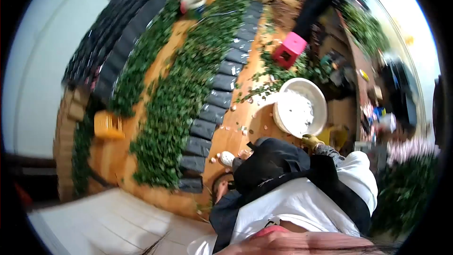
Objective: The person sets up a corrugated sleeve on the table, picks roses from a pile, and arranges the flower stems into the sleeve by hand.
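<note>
My right hand (312,141), in a yellow glove below a patterned sleeve, is closed on the near rim of a large white tub (282,123). White material (296,109) lies inside the tub. My left hand (221,190) is bare, low beside my dark clothing; its fingers are too small and blurred to read. A black item (271,163) covers my lap, and a white shoe (227,158) shows beyond it.
Leafy green stems (174,108) lie in long rows beside a line of dark packets (222,83). A pink stool (290,50) stands past the tub; a yellow stool (108,125) is at left. Another person (314,7) stands at upper right near a cluttered table (361,80).
</note>
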Demonstrator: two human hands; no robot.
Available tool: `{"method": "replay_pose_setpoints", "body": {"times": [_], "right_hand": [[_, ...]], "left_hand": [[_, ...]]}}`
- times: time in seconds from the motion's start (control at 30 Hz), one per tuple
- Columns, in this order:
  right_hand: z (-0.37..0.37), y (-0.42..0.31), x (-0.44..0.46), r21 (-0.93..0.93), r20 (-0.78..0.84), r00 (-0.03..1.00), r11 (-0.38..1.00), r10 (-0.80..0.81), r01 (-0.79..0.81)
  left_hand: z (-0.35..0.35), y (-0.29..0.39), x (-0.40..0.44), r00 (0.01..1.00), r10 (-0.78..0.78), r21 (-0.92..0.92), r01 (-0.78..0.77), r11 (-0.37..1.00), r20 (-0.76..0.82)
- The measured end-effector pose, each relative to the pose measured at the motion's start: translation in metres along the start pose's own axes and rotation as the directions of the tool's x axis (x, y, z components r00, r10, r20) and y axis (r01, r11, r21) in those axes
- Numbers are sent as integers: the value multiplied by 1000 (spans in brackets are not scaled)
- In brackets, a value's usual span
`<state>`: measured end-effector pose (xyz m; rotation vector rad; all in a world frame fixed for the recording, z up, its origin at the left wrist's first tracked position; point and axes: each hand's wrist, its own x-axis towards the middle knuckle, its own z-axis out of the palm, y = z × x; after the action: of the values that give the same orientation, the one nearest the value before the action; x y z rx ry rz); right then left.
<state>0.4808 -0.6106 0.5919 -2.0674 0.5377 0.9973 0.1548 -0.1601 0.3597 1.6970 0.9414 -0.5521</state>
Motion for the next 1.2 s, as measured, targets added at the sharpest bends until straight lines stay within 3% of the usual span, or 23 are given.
{"method": "replay_pose_setpoints", "body": {"times": [0.07, 0.13, 0.2, 0.23, 0.27, 0.3, 0.33, 0.37, 0.4, 0.47, 0.53, 0.6, 0.67, 0.73, 0.8, 0.87, 0.97, 1.03, 1.1, 1.13, 1.2], "right_hand": [[-6, 46, -20, 180, 18, 999, 983, 39, -41], [-12, 112, -18, -55, 9, 1000, 998, 13, -12], [-2, 159, -34, 38, -130, 990, 998, 55, -51], [-14, 179, -37, 3, -10, 993, 993, 120, -120], [-17, 194, -55, -27, -78, 985, 988, 152, -154], [-26, 224, -51, -86, -17, 996, 993, 85, -87], [-42, 214, -92, -148, -163, 984, 984, 71, -95], [-50, 246, -88, 8, -193, 981, 1000, 24, -23], [-63, 256, -109, 4, -293, 956, 1000, -11, 13], [-84, 276, -145, 123, -468, 883, 992, 43, 16], [-100, 301, -161, 217, -543, 828, 976, 137, -19], [-111, 310, -176, 295, -612, 756, 954, 234, -56], [-118, 305, -192, 361, -647, 711, 932, 274, -30], [-125, 291, -214, 463, -636, 713, 885, 295, 46], [-115, 282, -221, 569, -654, 676, 810, 340, 143], [-100, 271, -229, 756, -588, 702, 582, 402, 299], [-65, 265, -226, 725, -668, 500, 633, 552, 271], [-54, 261, -224, 724, -683, 404, 637, 608, 264], [-59, 244, -247, 738, -673, 385, 601, 631, 305], [-74, 232, -272, 790, -603, 429, 578, 673, 204], [-96, 227, -296, 762, -645, 423, 575, 636, 299]], "left_hand": [[0, 55, 2, 997, 52, 49, -55, 997, 47], [10, 115, 1, 987, 138, 92, -146, 985, 83], [25, 167, 1, 972, 214, 144, -227, 963, 101], [44, 196, 1, 956, 263, 150, -281, 948, 126], [63, 223, 1, 943, 298, 164, -320, 933, 147], [81, 248, -1, 929, 335, 177, -361, 916, 159], [102, 272, -3, 910, 381, 179, -407, 896, 164], [125, 298, -3, 887, 426, 187, -455, 871, 177], [151, 325, -7, 856, 476, 193, -512, 837, 203], [215, 390, -26, 749, 593, 179, -653, 736, 294], [296, 449, -66, 602, 674, 142, -781, 608, 428], [381, 479, -88, 337, 738, -82, -880, 468, 585], [438, 493, -123, 179, 595, -43, -940, 340, 784], [470, 496, -177, 98, 335, -59, -901, 430, 937], [489, 494, -206, -69, 121, -114, -899, 423, 990], [504, 495, -220, -156, -67, -119, -915, 386, 985], [514, 528, -275, -426, -140, -381, -887, 263, 894], [526, 553, -308, -485, -226, -438, -869, 231, 845], [543, 571, -330, -497, -286, -449, -866, 220, 819], [548, 581, -348, -510, -269, -489, -860, 147, 817], [565, 582, -366, -597, -103, -586, -801, 118, 795]]}}
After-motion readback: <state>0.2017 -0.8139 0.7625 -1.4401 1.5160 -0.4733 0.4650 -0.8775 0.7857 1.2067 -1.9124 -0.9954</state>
